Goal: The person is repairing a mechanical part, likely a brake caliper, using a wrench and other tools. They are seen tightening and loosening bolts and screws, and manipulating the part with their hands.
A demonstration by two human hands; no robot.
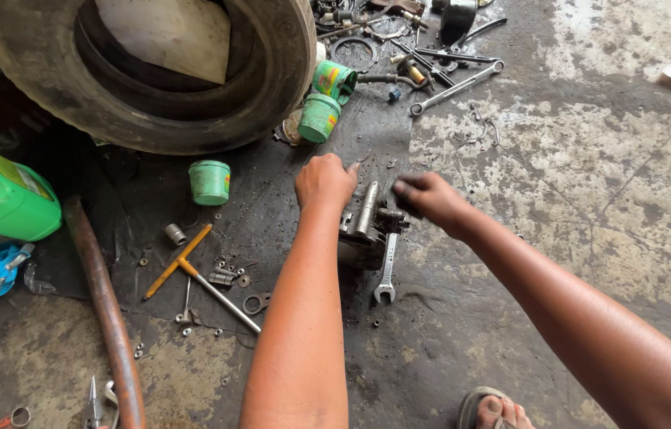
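1. I see the left hand [324,182] closed into a fist on top of a small greasy metal part [363,234]. The part lies on a dark mat [288,199] on the floor, just below the big tyre [192,111]. What the fist pinches I cannot tell, because the fingers curl away from the camera.
2. The right hand [424,197] is blurred. Its fingers are pressed together at the upper end of the part, near a short steel shaft [367,208]. Whether they pinch something small, I cannot tell.
3. A wrench [387,270] lies against the lower side of the part, with its open end toward me. No hand touches it.
4. To do this step well, I judge that the left hand must press the part firmly down on the mat, so it does not turn or slide in the oil.
5. The right hand should work with short, controlled moves, because greasy metal slips easily.
6. Loose nuts and washers [232,278] and a T-handle tool [208,282] lie to the left of the forearm. I would keep the arm away from them, so nothing rolls off.
7. A foot in a sandal [494,409] is close below; heavy pieces should stay low.
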